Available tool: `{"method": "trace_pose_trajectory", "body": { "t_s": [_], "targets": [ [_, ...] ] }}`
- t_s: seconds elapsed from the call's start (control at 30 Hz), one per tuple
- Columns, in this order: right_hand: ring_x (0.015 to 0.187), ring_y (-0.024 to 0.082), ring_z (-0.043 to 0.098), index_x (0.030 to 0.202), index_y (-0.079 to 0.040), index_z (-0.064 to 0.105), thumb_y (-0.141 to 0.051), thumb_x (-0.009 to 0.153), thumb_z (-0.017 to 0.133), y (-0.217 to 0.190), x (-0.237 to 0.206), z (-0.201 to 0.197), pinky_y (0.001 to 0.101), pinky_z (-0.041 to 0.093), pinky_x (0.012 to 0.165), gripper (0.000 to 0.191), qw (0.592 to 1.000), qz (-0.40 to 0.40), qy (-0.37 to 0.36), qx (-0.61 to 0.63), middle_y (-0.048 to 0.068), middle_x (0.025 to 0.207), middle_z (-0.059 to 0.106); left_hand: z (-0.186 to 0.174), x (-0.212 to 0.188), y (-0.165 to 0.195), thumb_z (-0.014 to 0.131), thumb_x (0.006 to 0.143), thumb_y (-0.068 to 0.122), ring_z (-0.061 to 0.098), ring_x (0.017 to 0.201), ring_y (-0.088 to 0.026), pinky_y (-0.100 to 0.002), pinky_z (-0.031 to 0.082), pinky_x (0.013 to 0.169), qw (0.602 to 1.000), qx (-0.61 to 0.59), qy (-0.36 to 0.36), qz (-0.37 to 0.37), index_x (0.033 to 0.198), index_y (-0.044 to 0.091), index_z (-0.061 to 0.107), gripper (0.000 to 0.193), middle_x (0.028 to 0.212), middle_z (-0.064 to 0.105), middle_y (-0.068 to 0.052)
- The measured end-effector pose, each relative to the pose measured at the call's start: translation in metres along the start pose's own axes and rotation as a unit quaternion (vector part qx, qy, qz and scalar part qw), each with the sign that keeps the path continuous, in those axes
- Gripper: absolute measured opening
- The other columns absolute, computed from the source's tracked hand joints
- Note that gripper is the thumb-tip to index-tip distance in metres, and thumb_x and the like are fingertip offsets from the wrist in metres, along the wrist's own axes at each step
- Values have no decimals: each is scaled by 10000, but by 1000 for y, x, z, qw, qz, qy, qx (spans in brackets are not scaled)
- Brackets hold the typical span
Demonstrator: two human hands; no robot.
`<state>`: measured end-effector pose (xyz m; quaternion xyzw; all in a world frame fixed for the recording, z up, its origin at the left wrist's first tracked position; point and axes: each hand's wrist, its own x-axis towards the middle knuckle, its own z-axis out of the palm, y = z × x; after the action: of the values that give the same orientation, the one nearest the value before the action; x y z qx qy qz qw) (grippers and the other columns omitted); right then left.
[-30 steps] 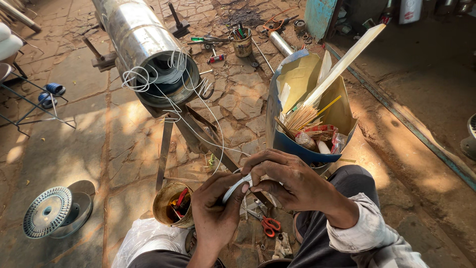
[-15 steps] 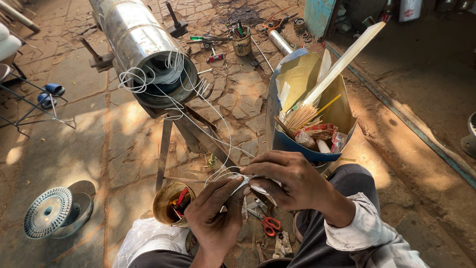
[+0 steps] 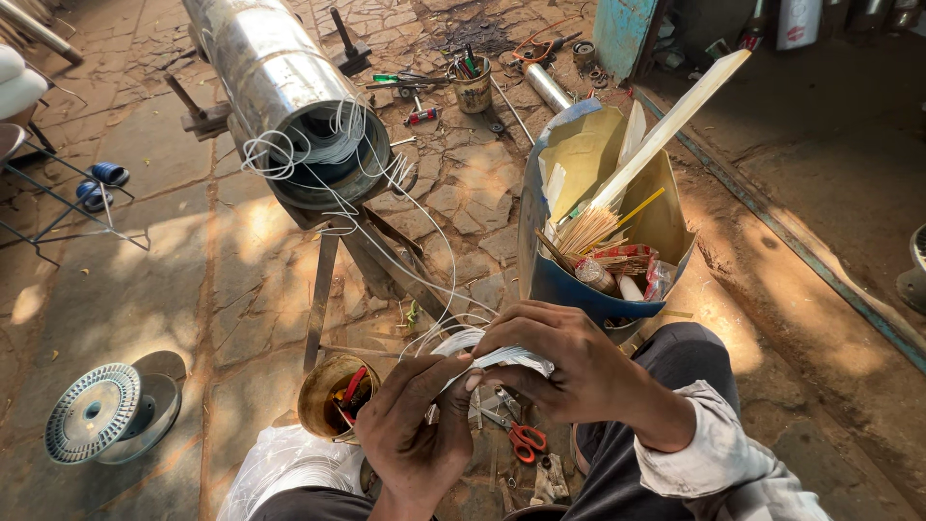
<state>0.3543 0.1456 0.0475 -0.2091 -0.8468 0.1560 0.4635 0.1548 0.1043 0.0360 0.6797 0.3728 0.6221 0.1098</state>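
My left hand and my right hand meet in front of my lap, both gripping a small bundle of white wire. Loose strands of that white wire run up from the bundle to the open end of a long metal cylinder resting on a steel stand. More coils hang around the cylinder's mouth. My fingers pinch the bundle between them, the right hand on top.
A cut blue drum holding sticks, yellow sheet and a white slat stands right of my hands. A tin of tools and red-handled scissors lie below. An empty spool sits at left; another tin and tools lie beyond.
My hands have shifted slightly upward and the white wire bundle now shows more clearly between the fingers. The strands to the cylinder have pulled into looser loops.
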Motion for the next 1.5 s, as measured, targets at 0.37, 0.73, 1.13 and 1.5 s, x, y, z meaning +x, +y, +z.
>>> {"method": "trace_pose_trajectory", "body": {
  "t_s": [0.37,0.73,1.13,1.5],
  "targets": [
    [1025,233,752,1206,-86,718,-55,842,791,12,-7,14,410,632,949,373,975,-151,68,-148,92,1148,749,-5,9,1,776,867,38,698,665,-107,-220,507,553,992,-38,-27,-114,965,34,784,99,829,755,-78],
    [1060,232,739,1186,-72,736,-29,794,791,17,-8,18,417,626,983,398,975,-151,69,-149,85,1202,731,-4,8,-1,767,882,50,710,726,-124,-239,540,653,992,-43,-33,-110,959,18,760,84,838,752,-76],
    [991,263,743,1143,-61,728,-36,772,770,11,-5,24,433,620,939,374,971,-119,144,-151,105,1091,754,2,2,-5,741,897,23,717,732,-125,-232,534,631,993,-55,-35,-95,982,-4,761,91,863,744,-85],
    [808,172,759,1003,-69,758,-27,846,793,-15,-2,13,285,591,690,166,985,11,173,-11,66,890,755,14,-17,-18,716,862,-68,733,767,-130,-223,577,642,997,5,8,74,1111,11,763,265,962,741,-81]
  ]
}}
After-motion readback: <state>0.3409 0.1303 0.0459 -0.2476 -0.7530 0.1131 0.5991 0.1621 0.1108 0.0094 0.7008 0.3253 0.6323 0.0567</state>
